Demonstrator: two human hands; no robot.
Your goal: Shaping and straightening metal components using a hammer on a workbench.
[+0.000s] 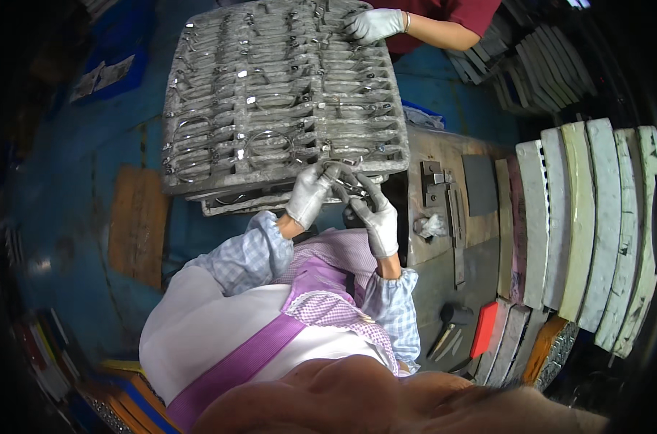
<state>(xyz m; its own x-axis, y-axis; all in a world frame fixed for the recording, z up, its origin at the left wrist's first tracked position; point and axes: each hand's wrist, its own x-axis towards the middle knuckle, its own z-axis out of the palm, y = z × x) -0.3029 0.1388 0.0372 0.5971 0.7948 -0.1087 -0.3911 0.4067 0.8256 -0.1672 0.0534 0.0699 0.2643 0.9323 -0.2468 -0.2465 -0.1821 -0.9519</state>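
Both my hands wear white gloves with greyed fingers and meet at the near edge of a large grey foam tray [285, 178]. My left hand [310, 192] has its fingers closed on a thin curved metal piece, which the gloves mostly hide. Facing it, my right hand [376, 217] has its fingers bent round the same piece from the other side. The tray's slots carry rows of thin metal hoops [269, 147] with small end fittings. Beneath this tray lies another tray [220, 208], its front edge showing.
Across the tray, a co-worker's gloved hand [374, 26] touches the far right corner. To my right, a workbench [444, 271] bears metal blocks [431, 192], a crumpled white cloth [431, 226] and a black mallet [456, 314]. Foam trays [570, 217] stand on edge beyond. Cardboard [139, 226] lies left.
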